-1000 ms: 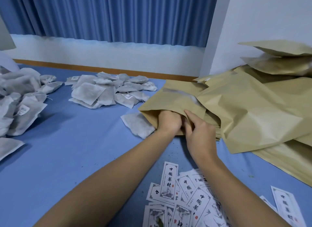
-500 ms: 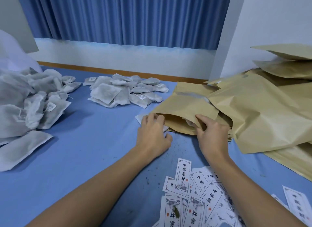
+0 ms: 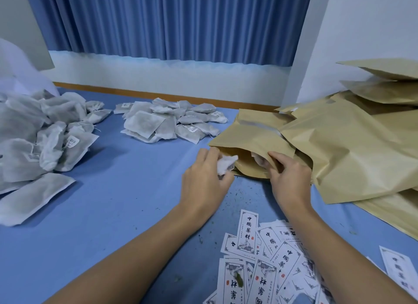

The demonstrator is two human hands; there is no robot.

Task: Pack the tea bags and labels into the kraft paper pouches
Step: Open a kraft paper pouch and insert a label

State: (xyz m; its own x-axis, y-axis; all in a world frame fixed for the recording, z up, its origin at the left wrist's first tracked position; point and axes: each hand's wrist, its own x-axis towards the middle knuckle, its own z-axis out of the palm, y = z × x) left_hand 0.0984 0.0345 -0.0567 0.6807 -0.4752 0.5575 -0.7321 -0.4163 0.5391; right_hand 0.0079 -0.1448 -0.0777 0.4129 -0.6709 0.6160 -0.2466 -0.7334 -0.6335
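Now, your left grip point(image 3: 203, 181): curled round a tea bag point(image 3: 226, 165) at the pouch point(image 3: 253, 138) mouth.
Your right grip point(image 3: 291, 179): you pinch the pouch lip, fingers curled over it.
Pouch: lying on the counter point(image 3: 113, 213), mouth toward you.
Labels point(image 3: 246, 233): scattered between your forearms.

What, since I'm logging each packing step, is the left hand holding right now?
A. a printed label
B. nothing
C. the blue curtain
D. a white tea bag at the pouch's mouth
D: the left hand grips a crumpled white tea bag at the open mouth of the kraft pouch, whose upper lip the right hand holds.
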